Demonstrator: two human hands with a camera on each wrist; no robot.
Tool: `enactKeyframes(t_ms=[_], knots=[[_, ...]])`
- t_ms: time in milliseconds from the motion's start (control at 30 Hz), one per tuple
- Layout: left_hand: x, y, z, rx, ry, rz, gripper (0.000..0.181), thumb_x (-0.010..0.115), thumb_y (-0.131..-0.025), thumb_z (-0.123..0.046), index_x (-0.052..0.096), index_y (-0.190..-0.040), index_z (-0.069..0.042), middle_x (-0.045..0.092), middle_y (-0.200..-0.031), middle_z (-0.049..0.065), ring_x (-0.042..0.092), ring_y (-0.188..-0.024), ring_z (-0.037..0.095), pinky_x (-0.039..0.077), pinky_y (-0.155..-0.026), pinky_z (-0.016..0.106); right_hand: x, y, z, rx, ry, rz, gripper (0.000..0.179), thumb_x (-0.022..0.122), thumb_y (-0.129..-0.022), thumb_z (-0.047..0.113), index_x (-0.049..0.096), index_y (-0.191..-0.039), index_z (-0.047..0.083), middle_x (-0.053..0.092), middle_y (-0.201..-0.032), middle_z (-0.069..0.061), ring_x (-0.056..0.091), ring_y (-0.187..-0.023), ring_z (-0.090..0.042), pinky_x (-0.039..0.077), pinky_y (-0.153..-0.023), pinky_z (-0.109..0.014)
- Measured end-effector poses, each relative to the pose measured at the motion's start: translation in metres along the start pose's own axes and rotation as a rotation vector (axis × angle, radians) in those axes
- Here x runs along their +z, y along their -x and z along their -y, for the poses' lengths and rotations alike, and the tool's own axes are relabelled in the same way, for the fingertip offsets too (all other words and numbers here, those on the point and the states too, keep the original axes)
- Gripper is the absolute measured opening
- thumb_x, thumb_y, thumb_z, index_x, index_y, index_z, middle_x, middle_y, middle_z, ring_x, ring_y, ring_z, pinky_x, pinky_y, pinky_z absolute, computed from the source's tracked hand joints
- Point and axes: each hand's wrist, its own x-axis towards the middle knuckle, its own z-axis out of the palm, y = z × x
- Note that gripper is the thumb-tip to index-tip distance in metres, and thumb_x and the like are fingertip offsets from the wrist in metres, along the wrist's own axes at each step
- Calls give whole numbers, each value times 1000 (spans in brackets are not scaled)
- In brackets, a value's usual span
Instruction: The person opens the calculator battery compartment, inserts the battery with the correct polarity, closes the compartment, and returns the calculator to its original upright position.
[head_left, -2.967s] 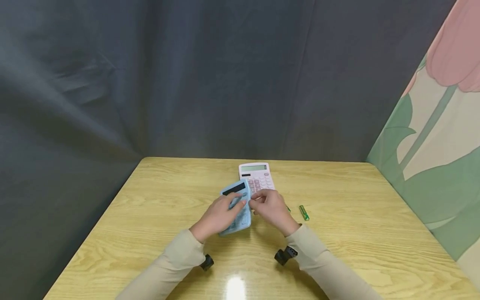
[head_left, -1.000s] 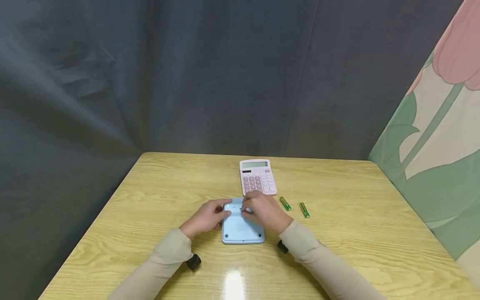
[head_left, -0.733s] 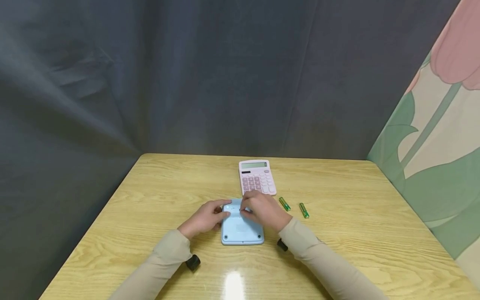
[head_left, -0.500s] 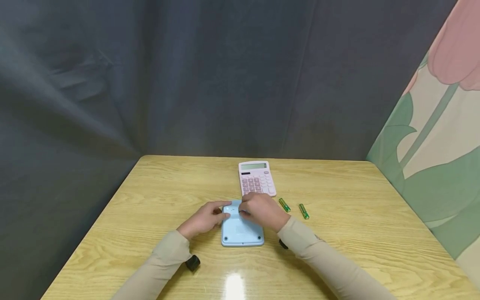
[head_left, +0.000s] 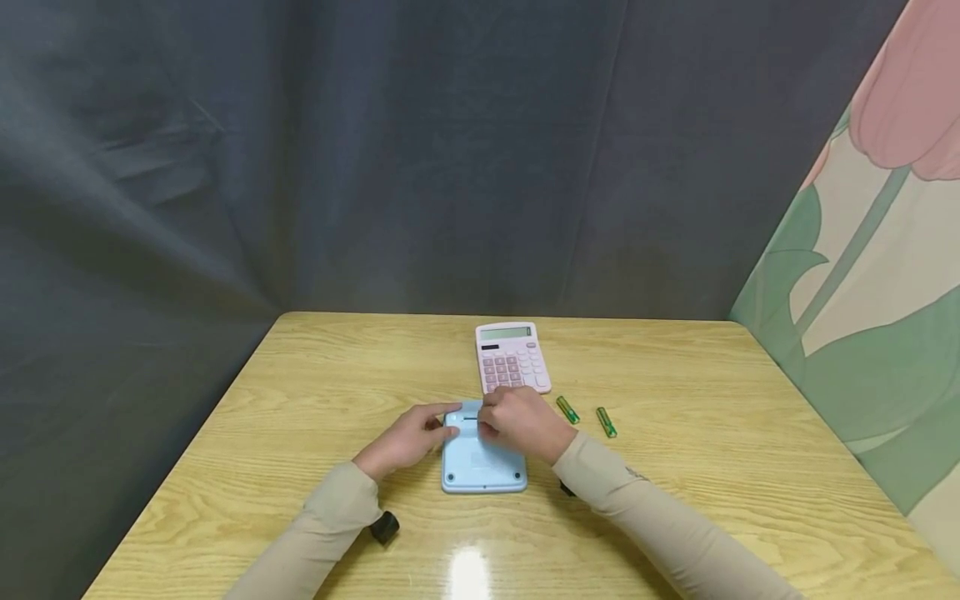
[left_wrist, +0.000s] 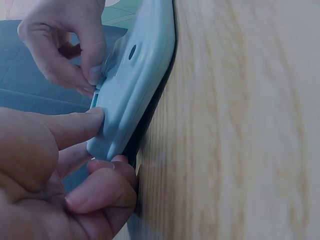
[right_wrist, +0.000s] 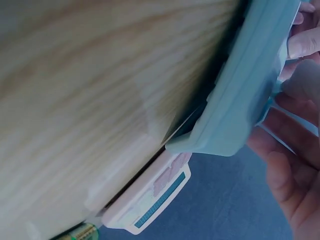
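Observation:
A light blue calculator (head_left: 483, 462) lies face down on the wooden table in the head view. My left hand (head_left: 405, 435) grips its left edge, thumb on the back and fingers curled at the side. At the battery compartment near the far end, my right hand (head_left: 525, 423) pinches the small blue battery cover (right_wrist: 276, 91) between thumb and finger. A dark slit shows beside those fingertips in the head view; the hand hides much of the compartment. Just beyond sits a pink calculator (head_left: 534, 365), face up.
Two green batteries, a nearer-to-hand battery (head_left: 567, 409) and another battery (head_left: 607, 422), lie right of the pink calculator. The table (head_left: 315, 375) meets a dark curtain (head_left: 450, 167) at the back and a floral cloth (head_left: 885, 333) at the right.
The blue calculator has been turned from face up in both hands to face down on the table. My right hand has since worked at the battery cover, where a dark slit now shows.

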Motion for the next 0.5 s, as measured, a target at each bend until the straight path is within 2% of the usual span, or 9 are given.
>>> enactKeyframes(t_ms=[100,267,500], knots=[[-1,0,-2,-11,-9,-6,44,58,-103,-21,53,-146,-13,57,-83,7,47,-64,15,41,-57,27,1,0,0,14,6,-28,9,76,-82,14,73,-74,18,64,-70,8,55,-60,-5,46,-53,-19],[-2,0,-4,-10,-31,-18,44,58,-103,-20,53,-145,-11,57,-85,7,48,-70,16,41,-61,29,0,1,-1,31,-43,-63,4,76,-84,13,73,-82,14,69,-87,4,63,-75,-9,53,-62,-20],[0,0,-2,-9,-40,-16,44,58,-103,-21,53,-146,-11,57,-82,7,49,-67,16,42,-60,30,-5,5,-7,138,-142,-88,5,72,-86,11,72,-84,16,66,-90,4,61,-78,-9,52,-60,-21]])
